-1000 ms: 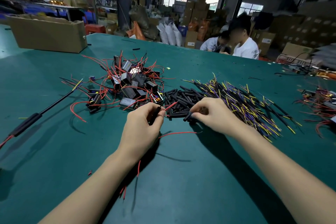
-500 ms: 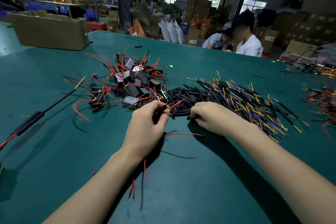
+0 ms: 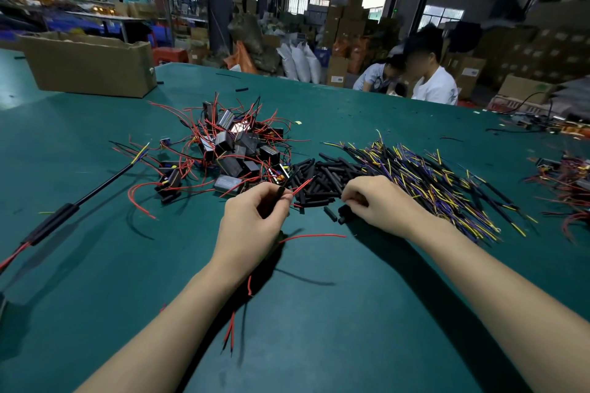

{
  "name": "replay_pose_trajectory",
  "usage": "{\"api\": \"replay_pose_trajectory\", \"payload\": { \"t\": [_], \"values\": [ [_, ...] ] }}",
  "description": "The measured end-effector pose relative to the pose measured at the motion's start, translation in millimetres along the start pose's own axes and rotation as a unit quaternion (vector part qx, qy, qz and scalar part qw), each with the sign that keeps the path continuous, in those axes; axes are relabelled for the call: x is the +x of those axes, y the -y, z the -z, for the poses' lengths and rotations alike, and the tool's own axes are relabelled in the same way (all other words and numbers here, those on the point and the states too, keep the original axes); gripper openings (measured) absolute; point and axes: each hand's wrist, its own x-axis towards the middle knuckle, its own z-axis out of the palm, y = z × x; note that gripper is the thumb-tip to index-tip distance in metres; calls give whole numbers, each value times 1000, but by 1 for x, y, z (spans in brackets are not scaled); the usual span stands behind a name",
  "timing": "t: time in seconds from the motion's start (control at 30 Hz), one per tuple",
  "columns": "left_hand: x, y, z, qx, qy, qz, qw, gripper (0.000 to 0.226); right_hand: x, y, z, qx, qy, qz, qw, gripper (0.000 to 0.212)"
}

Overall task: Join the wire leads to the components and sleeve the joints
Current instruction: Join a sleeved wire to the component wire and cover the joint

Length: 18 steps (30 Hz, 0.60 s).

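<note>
Head view: the left hand [image 3: 252,220] is curled, its fingers [image 3: 281,199] pinching a black sleeve [image 3: 281,191] and a red lead [image 3: 302,185] that sticks up toward the piles; more red leads trail out below the wrist, so it probably holds a component, but the palm hides it. The right hand [image 3: 376,201] reaches into the near edge of the sleeve pile [image 3: 322,180], fingers bent down among the loose tubes; whether they have closed on one I cannot tell. A couple of stray sleeves [image 3: 332,214] lie on the desk [image 3: 95,265] just beside that hand.

Beyond the left hand sits the heap of components [image 3: 236,150], black blocks tangled in red leads. To the right of the sleeves spreads a broad pile of wires [image 3: 447,182], yellow, purple and black.

As for progress, I judge the work to be in its early or middle part. The component heap is large and its leads look bare and unjoined, and both supply piles are full. At the far left a long black sleeved length [image 3: 64,217] with red ends lies on the desk, perhaps a finished piece. Another tangle [image 3: 568,175] at the right edge may be done work, though it is too small to say. The piece in hand appears to be at the sleeving step, with its joint not yet visibly covered.
</note>
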Motion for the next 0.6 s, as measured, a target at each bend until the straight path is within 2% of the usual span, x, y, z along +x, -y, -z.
{"api": "replay_pose_trajectory", "payload": {
  "t": [0.13, 0.3, 0.6],
  "values": [
    [0, -1, 0, 21, 1, -1, 1000, 16, -4, -10, 9, 32, -36, -6, 999, 13],
    [-1, -2, -1, 31, 7, -1, 1000, 24, -4, -7, 16, -28, 50, 18, 998, 13],
    [-3, -4, -1, 50, 10, -10, 999, 24, 19, 15, 8, -163, 137, 46, 976, 20]
  ]
}}
